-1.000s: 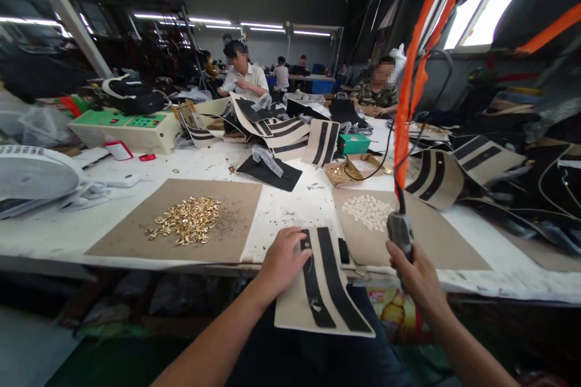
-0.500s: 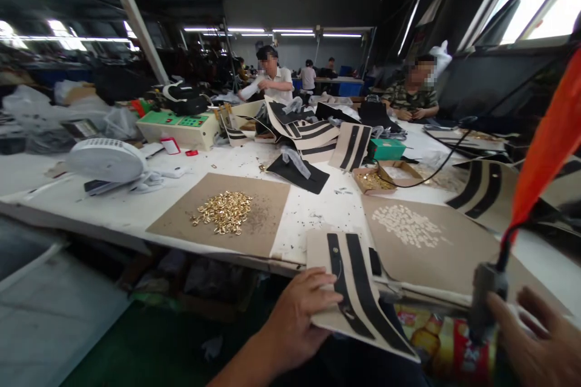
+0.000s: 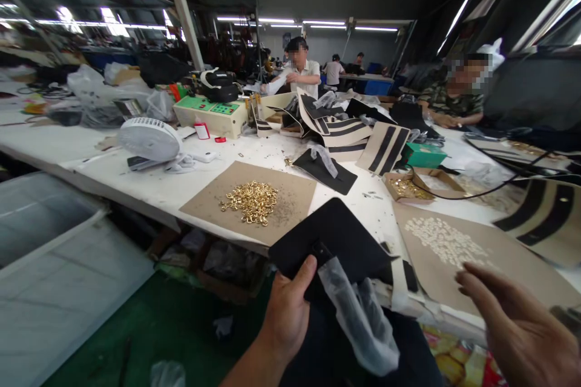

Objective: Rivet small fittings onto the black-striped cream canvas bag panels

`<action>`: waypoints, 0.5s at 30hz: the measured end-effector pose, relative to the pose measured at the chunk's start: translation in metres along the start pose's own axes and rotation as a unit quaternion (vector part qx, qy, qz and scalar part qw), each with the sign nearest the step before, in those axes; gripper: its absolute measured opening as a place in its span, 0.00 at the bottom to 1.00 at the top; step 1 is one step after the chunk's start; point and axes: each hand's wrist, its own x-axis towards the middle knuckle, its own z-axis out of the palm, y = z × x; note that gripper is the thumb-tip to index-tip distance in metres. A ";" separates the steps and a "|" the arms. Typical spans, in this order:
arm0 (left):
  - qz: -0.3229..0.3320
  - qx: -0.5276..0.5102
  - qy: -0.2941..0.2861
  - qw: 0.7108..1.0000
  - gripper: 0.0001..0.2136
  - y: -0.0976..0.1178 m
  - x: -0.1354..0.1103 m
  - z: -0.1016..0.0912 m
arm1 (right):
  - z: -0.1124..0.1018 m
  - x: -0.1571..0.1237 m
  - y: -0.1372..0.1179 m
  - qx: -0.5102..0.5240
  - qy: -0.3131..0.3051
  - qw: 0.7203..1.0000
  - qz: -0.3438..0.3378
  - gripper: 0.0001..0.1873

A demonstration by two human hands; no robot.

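My left hand grips the near edge of a black panel, its thumb lying on top of the black face. From that panel a strap wrapped in clear plastic hangs down over my lap. Off to the right, my right hand is raised with fingers stretched out and nothing visible in them. It is in front of a brown sheet bearing a heap of small white pieces. Another brown sheet, left of the panel, carries a pile of gold metal fittings.
Striped beige panels are heaped at the table's back. A white fan and a green-topped machine stand left. An open box holds gold parts. A large pale bin stands lower left. Two people sit across the table.
The panel in my left hand showed its striped beige side; now its black side with the wrapped strap faces up. My right hand has moved away from the grey hanging tool. The view has swung left.
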 end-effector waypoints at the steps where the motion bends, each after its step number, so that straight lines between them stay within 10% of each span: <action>1: -0.035 -0.017 0.007 0.999 0.25 -0.001 -0.010 -0.009 | 0.013 0.001 -0.023 0.035 -0.040 0.999 0.002 0.27; 9: -0.211 -0.026 0.089 0.973 0.26 -0.085 -0.061 -0.082 | 0.152 -0.003 -0.154 0.187 -0.422 0.856 -0.230 0.15; 15: -0.282 -0.077 0.072 0.954 0.29 -0.127 -0.047 -0.110 | 0.263 -0.020 -0.198 0.048 -0.448 0.827 -0.338 0.15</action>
